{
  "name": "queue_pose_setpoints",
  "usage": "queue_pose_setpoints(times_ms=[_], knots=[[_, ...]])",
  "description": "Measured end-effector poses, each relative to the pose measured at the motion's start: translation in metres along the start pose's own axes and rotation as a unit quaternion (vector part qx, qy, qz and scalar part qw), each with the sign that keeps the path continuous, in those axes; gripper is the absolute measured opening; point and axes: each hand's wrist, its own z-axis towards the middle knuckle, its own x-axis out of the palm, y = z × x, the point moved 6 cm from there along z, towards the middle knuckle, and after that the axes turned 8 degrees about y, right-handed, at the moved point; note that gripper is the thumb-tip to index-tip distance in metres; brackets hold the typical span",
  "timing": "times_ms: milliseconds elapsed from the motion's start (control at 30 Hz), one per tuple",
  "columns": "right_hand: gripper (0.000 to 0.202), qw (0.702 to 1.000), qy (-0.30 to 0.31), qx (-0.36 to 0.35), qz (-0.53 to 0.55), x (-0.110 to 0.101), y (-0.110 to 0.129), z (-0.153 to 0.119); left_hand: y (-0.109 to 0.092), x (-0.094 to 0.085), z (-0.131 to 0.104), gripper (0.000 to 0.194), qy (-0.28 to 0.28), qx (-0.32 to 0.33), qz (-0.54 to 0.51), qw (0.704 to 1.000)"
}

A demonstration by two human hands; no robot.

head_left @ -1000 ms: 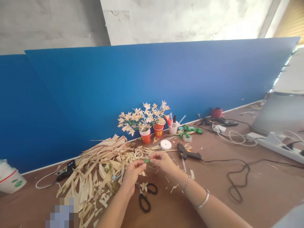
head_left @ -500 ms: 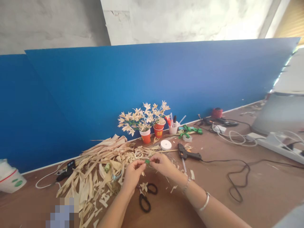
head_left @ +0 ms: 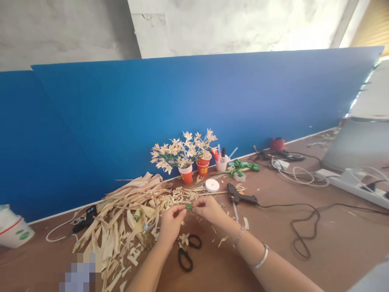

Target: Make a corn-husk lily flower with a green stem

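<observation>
no readable text, yellow marks (head_left: pixel 203 171) on a red paper cup (head_left: pixel 199 166), too small to make out

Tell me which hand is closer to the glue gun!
The right hand. It is a little to the left of the glue gun, not touching it. The left hand is farther left, across the green strip that both hands pinch.

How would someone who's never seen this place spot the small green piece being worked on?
Below the blue partition, find the brown table. Just above the black-handled scissors in view are the left grip and right grip. The green piece is pinched between them, unlike the green loops lying beside the pen cup.
</observation>
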Motion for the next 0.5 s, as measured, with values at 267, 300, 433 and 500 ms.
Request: queue_pose_setpoints(times_ms=[267, 300, 433, 500], knots=[[0.014, 0.998, 0.05, -0.044, 0.019, 0.005, 0.008, -0.003, 0.004, 0.007, 0.0, 0.022, 0.04, -0.02, -0.058, 0.997], [0.013, 0.998, 0.038, -0.052, -0.003, 0.004, 0.01, -0.004, 0.005, 0.007, 0.0, 0.022, 0.042, -0.022, -0.058, 0.997], [0.014, 0.996, -0.021, -0.055, -0.067, -0.001, 0.013, -0.008, 0.007, 0.007, 0.001, 0.021, 0.038, -0.02, -0.045, 0.998], [0.015, 0.994, -0.026, -0.052, -0.088, 0.0, 0.014, -0.009, 0.007, 0.008, 0.001, 0.02, 0.039, -0.016, -0.039, 0.998]])
